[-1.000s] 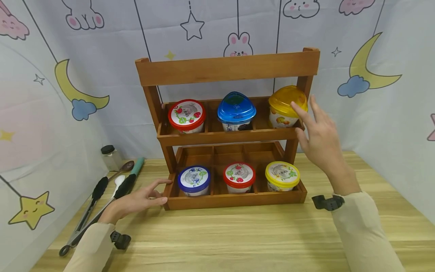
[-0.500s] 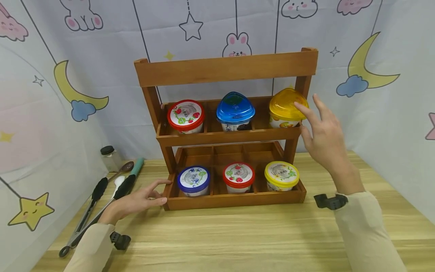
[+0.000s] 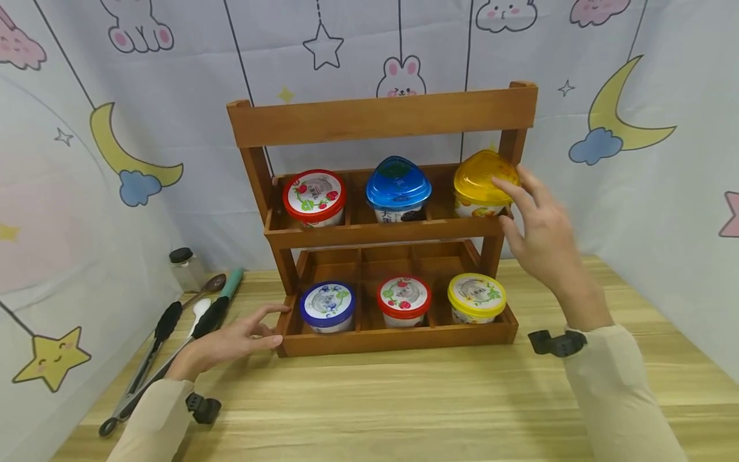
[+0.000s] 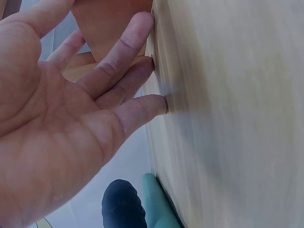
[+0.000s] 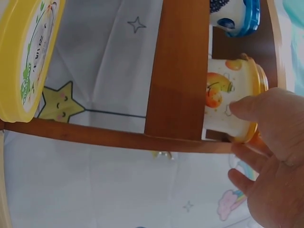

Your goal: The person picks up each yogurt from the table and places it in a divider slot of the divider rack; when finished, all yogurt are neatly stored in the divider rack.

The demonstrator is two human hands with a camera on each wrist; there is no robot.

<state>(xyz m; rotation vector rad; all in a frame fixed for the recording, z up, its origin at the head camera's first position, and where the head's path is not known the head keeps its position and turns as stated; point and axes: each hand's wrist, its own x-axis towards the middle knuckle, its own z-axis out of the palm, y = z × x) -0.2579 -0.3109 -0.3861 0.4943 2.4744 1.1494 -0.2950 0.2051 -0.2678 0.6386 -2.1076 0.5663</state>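
Observation:
A wooden two-tier rack (image 3: 398,239) holds several cups. My right hand (image 3: 545,237) is at the yogurt cup with a yellow domed lid (image 3: 484,178), in the upper right compartment. Its index finger touches the lid, and in the right wrist view the thumb (image 5: 247,108) lies against the cup's fruit-printed side. The other fingers are spread beside the cup, partly hidden behind it. My left hand (image 3: 233,343) rests with relaxed fingers at the rack's lower left corner; in the left wrist view the fingertips (image 4: 159,102) meet the tabletop and nothing is in the palm.
A blue-lidded cup (image 3: 398,185) and a red-lidded cup (image 3: 314,196) share the upper tier. Below stand purple-lidded (image 3: 327,305), red-lidded (image 3: 404,298) and yellow-lidded (image 3: 476,297) cups. Left lie tongs (image 3: 152,350), spoons and a black-capped jar (image 3: 187,269). Printed cloth hangs behind.
The yellow-domed cup has shifted and turned slightly in its compartment, settling a little lower, with my right hand moving along beside it. My left hand stays put.

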